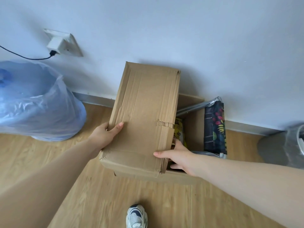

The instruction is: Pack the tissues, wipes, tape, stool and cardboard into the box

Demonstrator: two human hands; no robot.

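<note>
A flattened, creased brown cardboard piece (144, 109) stands tilted over the left part of the open box (195, 127), which sits on the floor against the wall. My left hand (105, 134) grips the cardboard's left edge. My right hand (179, 157) holds its lower right edge, fingers reaching inside the box. In the box's right side stands the folded stool (214, 127), with dark floral fabric and a metal leg (190, 107). A yellow packet (179, 129) shows beside the cardboard. Whatever lies under the cardboard is hidden.
A blue water jug in a clear plastic bag (36, 101) stands on the floor at the left. A wall socket with a charger and black cable (60, 44) is above it. A bagged bin (294, 142) sits far right. My shoe (136, 216) is near the bottom edge.
</note>
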